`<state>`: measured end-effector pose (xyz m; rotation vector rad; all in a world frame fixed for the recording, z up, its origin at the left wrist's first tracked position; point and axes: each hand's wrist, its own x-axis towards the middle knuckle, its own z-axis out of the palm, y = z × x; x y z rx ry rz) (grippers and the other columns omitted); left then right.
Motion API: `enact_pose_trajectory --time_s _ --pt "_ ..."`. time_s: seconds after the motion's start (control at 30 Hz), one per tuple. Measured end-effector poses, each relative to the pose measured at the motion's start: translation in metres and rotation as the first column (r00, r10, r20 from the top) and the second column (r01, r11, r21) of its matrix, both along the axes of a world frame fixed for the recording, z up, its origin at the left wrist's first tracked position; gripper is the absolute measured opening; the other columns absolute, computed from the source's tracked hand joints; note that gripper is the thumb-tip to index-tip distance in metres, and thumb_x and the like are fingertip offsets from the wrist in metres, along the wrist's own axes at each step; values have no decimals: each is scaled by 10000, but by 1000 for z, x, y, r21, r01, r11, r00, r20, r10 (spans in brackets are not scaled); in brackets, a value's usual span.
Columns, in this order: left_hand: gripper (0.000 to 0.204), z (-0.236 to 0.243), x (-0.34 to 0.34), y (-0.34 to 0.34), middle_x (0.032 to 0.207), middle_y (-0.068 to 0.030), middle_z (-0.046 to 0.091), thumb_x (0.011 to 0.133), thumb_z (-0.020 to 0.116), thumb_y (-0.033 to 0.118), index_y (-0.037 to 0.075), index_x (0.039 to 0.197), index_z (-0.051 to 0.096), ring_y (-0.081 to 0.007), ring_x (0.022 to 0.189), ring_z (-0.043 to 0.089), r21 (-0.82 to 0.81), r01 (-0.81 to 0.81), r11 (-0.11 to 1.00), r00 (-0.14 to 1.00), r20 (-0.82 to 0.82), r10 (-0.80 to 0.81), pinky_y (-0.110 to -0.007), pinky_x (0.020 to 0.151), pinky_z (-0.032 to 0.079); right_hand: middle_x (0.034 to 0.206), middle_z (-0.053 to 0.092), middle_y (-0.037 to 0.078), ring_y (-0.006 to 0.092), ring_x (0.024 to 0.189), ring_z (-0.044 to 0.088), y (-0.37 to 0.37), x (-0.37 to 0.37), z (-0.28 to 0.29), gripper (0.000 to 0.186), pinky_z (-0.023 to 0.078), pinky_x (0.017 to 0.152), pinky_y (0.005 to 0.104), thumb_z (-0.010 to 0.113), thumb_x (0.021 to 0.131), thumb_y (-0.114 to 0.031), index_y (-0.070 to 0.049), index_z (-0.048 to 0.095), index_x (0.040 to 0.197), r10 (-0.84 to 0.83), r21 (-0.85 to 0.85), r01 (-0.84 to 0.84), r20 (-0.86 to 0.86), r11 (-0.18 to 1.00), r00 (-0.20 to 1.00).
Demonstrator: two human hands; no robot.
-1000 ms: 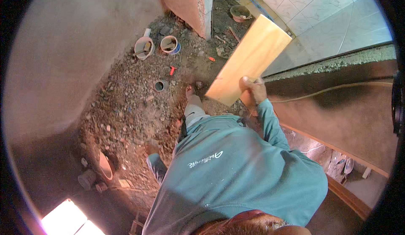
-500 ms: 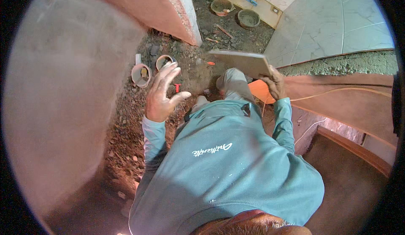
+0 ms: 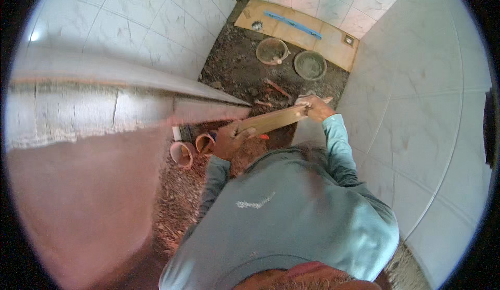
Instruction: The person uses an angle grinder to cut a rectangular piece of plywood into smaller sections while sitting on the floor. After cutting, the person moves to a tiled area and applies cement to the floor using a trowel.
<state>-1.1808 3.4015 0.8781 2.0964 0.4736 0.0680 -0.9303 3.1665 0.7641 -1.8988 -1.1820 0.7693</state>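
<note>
A tan, flat tile is held out in front of my body, tilted and seen nearly edge-on. My left hand is closed on its left end, thumb along the near side. At the other end my right hand grips the tile near its right corner, fingers over the upper edge. Below it, a small orange-red object lies on the dirt. Two open-topped buckets stand just left of my left hand, one of them partly behind it.
Two round mortar tubs sit on dark dirt floor ahead. Behind them a strip of tan floor tiles carries a blue level. A wall edge juts in from the left, close to my left hand. White tiled wall rises on the right.
My left hand, open and empty before, now grips the tile's left end. The tile has swung across my front, and the view has shifted toward the tiled room.
</note>
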Motion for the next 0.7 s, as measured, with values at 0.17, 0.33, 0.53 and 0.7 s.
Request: enact_pose_trajectory --time_s 0.17,0.33,0.53,0.7 --pt "389 -8 135 11 994 -195 713 958 678 351 -5 1115 681 -315 898 686 293 6 956 992 117 -42 -395 797 530 1000 641 189 386 1021 606 26 149 6 350 487 877 466 730 869 -302 -31 653 1077 -47 43 47 5 998 999" --pt "381 39 212 51 1006 -112 728 986 654 340 -14 1121 700 -180 913 651 -119 -620 775 784 -86 615 -334 812 518 1085 633 177 373 1035 603 25 243 -5 340 489 892 472 693 912 -253 -90 634 1204 -381 120 367 141 923 914" --pt "414 2 254 179 930 -91 724 965 667 376 -18 1083 716 -172 832 640 -101 -823 558 547 119 828 -336 762 522 1231 652 173 338 1123 630 -56 283 -125 365 505 960 454 605 970 -298 -82 641 1261 -193 -638 173 39 750 980" --pt "392 -12 320 305 930 -128 738 959 643 347 -22 1070 714 -260 819 686 183 -863 471 496 128 859 -381 754 530 1033 666 103 286 975 625 -86 258 -225 267 484 779 446 582 968 -340 -141 643 1135 -255 -750 134 -48 648 966"
